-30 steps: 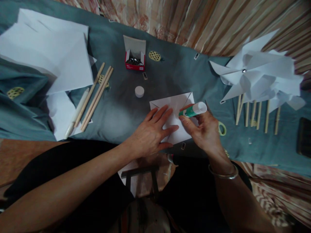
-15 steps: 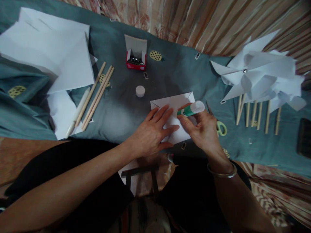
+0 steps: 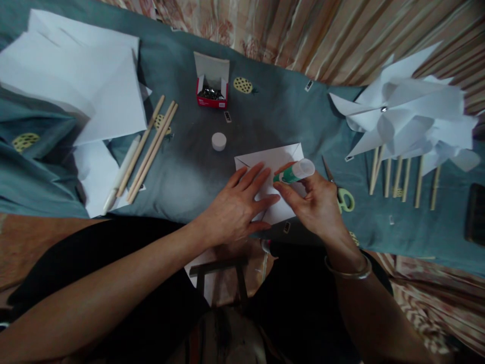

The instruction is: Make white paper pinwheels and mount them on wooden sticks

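A white sheet of paper (image 3: pixel 282 154) with creased corners lies near the front edge of the table. My left hand (image 3: pixel 238 205) rests flat on its left part, fingers spread. In my right hand (image 3: pixel 316 199) is a green and white glue stick (image 3: pixel 293 172), gripped between thumb and fingers and tilted over the middle of the sheet. Its lower end is hidden by the fingers. A white round cap (image 3: pixel 219 142) stands on the cloth beyond my left hand. Just right of my right hand lie scissors (image 3: pixel 345 200) with light green handles.
An open red box (image 3: pixel 212 98) of small shiny metal pieces stands at the back. Wooden sticks (image 3: pixel 152 151), a white pen (image 3: pixel 121 174) and large paper sheets (image 3: pixel 94 76) lie left. Several paper pinwheels (image 3: pixel 405 111) on sticks are piled right, near a dark object (image 3: pixel 475 215).
My right hand has shifted slightly left with the glue stick, showing more of the scissors. My left hand stays in place on the paper.
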`<act>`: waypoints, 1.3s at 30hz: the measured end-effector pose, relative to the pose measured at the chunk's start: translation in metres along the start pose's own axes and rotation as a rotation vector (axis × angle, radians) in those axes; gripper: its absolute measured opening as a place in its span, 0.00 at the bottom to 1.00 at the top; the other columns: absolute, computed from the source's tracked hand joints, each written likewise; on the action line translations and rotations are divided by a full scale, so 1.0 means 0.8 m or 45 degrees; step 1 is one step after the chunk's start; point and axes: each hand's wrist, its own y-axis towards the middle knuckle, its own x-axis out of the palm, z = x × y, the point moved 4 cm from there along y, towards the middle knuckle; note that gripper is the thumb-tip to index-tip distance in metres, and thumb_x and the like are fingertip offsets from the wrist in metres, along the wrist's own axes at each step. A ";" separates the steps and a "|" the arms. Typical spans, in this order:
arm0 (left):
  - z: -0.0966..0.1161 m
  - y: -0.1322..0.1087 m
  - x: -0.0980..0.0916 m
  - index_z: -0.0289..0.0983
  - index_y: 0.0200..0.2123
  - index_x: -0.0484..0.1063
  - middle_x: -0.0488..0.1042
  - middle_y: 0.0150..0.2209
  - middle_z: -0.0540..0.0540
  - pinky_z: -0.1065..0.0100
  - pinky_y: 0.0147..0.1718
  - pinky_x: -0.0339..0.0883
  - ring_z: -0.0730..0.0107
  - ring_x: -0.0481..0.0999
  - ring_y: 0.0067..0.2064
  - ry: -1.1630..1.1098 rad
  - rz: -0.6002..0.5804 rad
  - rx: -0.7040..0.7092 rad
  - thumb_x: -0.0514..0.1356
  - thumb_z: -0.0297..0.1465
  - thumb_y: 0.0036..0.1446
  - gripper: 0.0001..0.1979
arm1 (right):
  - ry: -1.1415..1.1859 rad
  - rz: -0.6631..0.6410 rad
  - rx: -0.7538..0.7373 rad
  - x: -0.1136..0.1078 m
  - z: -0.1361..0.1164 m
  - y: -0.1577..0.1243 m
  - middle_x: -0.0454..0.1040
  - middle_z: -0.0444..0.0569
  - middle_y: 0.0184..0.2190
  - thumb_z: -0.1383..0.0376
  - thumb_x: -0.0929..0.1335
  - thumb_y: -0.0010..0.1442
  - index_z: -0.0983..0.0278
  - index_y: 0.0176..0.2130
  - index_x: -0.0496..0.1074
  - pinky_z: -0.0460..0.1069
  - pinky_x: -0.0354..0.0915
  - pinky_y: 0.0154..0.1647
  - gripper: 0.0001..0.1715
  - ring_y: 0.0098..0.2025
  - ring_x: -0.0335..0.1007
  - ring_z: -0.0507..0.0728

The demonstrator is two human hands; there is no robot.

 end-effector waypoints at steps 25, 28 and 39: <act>-0.003 -0.001 0.005 0.40 0.59 0.67 0.53 0.69 0.32 0.37 0.62 0.48 0.36 0.49 0.70 -0.038 0.029 0.011 0.62 0.46 0.58 0.29 | 0.097 -0.010 -0.056 -0.006 0.010 -0.006 0.78 0.49 0.39 0.60 0.70 0.59 0.61 0.43 0.72 0.54 0.71 0.44 0.11 0.41 0.76 0.59; -0.003 -0.001 0.005 0.40 0.59 0.68 0.53 0.69 0.33 0.37 0.62 0.48 0.37 0.49 0.70 -0.035 0.025 0.014 0.62 0.46 0.57 0.29 | 0.083 -0.002 -0.036 -0.009 0.012 -0.006 0.78 0.49 0.38 0.59 0.71 0.59 0.61 0.43 0.72 0.54 0.71 0.42 0.12 0.40 0.76 0.58; -0.002 -0.002 0.002 0.41 0.59 0.67 0.54 0.69 0.34 0.38 0.62 0.51 0.38 0.50 0.70 -0.012 0.020 0.002 0.62 0.45 0.58 0.28 | 0.286 0.220 0.080 -0.015 0.020 0.003 0.79 0.46 0.37 0.59 0.73 0.56 0.59 0.40 0.75 0.56 0.71 0.48 0.11 0.41 0.76 0.58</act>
